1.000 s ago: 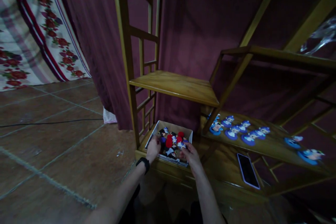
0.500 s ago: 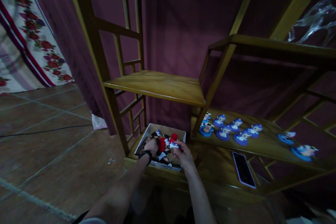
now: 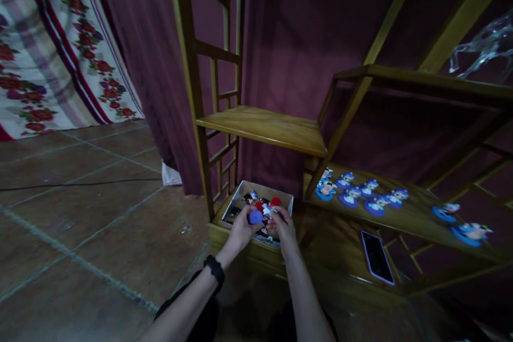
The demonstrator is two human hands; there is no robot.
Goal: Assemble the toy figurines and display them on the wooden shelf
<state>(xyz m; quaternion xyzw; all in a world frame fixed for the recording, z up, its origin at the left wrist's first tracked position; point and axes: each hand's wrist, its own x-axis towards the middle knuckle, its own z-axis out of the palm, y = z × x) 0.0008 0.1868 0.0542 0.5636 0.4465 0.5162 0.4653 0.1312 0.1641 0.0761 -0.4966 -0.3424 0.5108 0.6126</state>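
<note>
Above a white cardboard box (image 3: 236, 197) my two hands are close together. My left hand (image 3: 241, 228), with a black band on the wrist, is closed on a round purple base (image 3: 255, 217). In my right hand (image 3: 285, 228) a small white and purple figurine (image 3: 267, 210) is pinched, right beside the base. Whether the two pieces touch, I cannot tell. Inside the box lie several small figurines, some with red parts (image 3: 276, 201), some dark, partly hidden by my hands.
On the lower right shelf several purple-based figurines (image 3: 350, 196) stand in a group, with blue-based ones (image 3: 473, 232) farther right. A phone (image 3: 377, 257) lies below them. A wooden shelf board (image 3: 264, 128) overhangs behind the box. Clear plastic (image 3: 484, 45) rests at upper right.
My left hand has come up out of the box's contents and now holds a purple base. My right hand still has the figurine. The view has shifted left.
</note>
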